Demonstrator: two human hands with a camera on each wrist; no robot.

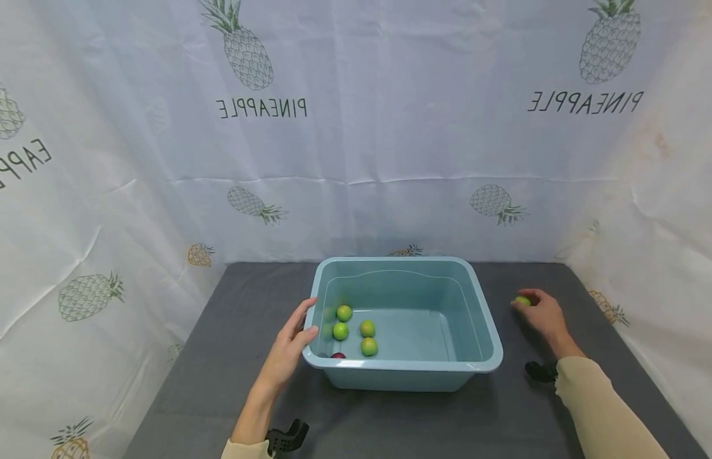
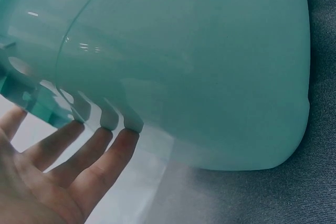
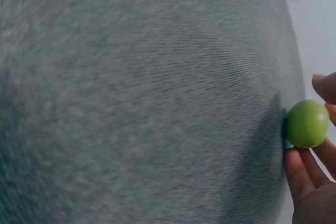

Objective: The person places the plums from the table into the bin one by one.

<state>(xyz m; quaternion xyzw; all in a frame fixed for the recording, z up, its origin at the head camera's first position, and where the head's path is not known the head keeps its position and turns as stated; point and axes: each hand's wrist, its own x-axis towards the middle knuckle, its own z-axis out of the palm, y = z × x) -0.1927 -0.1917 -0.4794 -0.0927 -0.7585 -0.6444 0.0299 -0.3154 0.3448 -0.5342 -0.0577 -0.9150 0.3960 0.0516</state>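
A light blue plastic basin (image 1: 401, 365) stands on the table, with several small green limes (image 1: 369, 347) in its left part and a dark red round thing (image 1: 338, 356) partly hidden by the front rim. My left hand (image 1: 287, 350) touches the basin's left side; in the left wrist view its extended fingers (image 2: 100, 177) rest against the outer wall. To the right of the basin, my right hand (image 1: 544, 315) pinches another green lime (image 3: 307, 123) between thumb and fingers, at the surface of the table.
Dark grey cloth covers the table (image 1: 206, 382). A white curtain (image 1: 390, 153) printed with pineapples hangs behind and along both sides. Each wrist wears a black strap, the left one (image 1: 287, 437) and the right one (image 1: 541, 371).
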